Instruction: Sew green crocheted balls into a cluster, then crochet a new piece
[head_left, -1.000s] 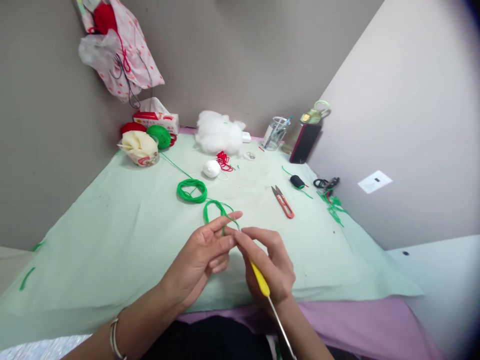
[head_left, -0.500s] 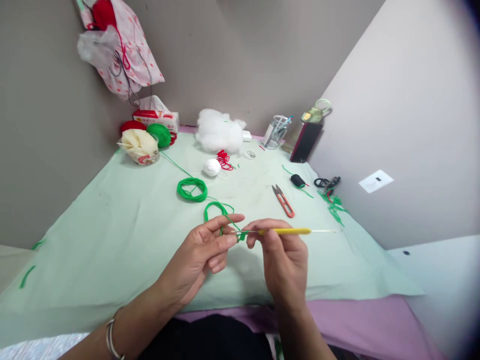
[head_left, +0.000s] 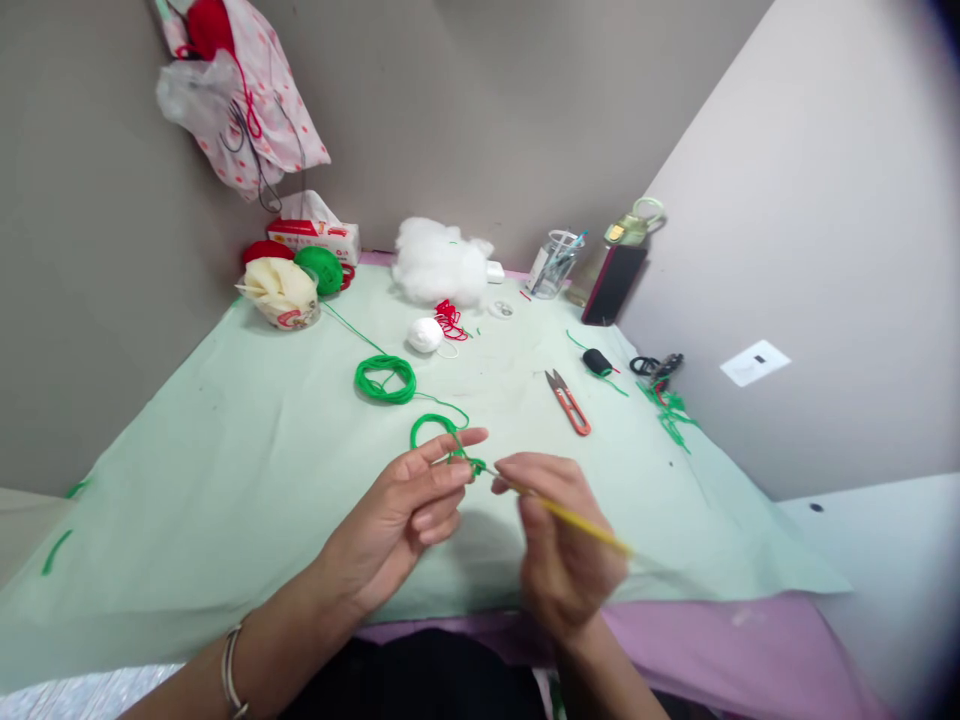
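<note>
Thumb and fingers of my left hand (head_left: 409,500) pinch a small piece of green crochet work (head_left: 477,466). Green yarn (head_left: 459,440) passes over the raised index finger, and a loop of it lies just beyond. My right hand (head_left: 566,540) is closed around the yellow handle of a crochet hook (head_left: 585,522). The hook slants down to the right, its tip at the green piece. Whether the tip sits inside a stitch is too small to tell. A coil of green yarn (head_left: 385,380) lies on the cloth past my left hand.
Orange thread snips (head_left: 568,403) lie beyond my right hand, near a black spool (head_left: 597,362). Farther back are white stuffing (head_left: 441,262), a white ball (head_left: 424,335), a glass jar (head_left: 555,265) and a phone (head_left: 615,285). A tissue box (head_left: 315,240) and green yarn ball (head_left: 321,270) stand back left.
My right hand has rotated, swinging the hook from level to slanting, with its handle end lower right. My left hand stays nearly in place, holding the green piece.
</note>
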